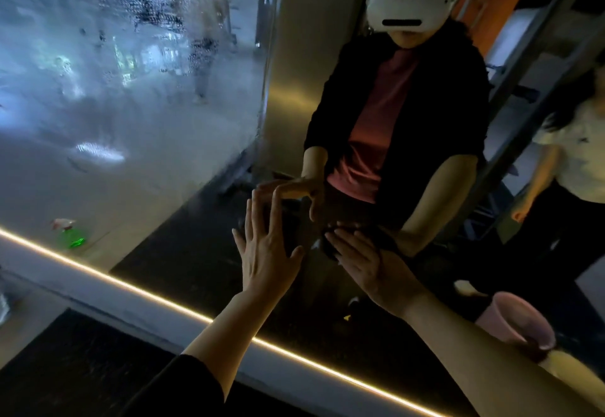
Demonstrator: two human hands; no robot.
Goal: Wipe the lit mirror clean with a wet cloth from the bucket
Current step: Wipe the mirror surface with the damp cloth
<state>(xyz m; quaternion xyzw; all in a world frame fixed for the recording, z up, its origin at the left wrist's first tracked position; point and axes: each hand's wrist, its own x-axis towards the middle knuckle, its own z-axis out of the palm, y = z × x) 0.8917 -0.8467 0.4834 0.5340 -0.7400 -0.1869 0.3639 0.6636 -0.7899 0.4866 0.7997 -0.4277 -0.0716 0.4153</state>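
The mirror fills the view, and its left part is covered in drops and a wet film. A glowing light strip runs along its lower edge. My left hand has its fingers spread, with the fingertips touching the glass. My right hand lies flat with straight fingers and presses a dark cloth against the glass; most of the cloth is hidden under the hand. Both hands meet their reflections. A pink bucket shows at the lower right, seemingly in the reflection, partly behind my right forearm.
The mirror reflects me wearing a white headset, and a second person in a white shirt at the right. A green spray bottle appears at the lower left of the glass. A dark ledge lies below the light strip.
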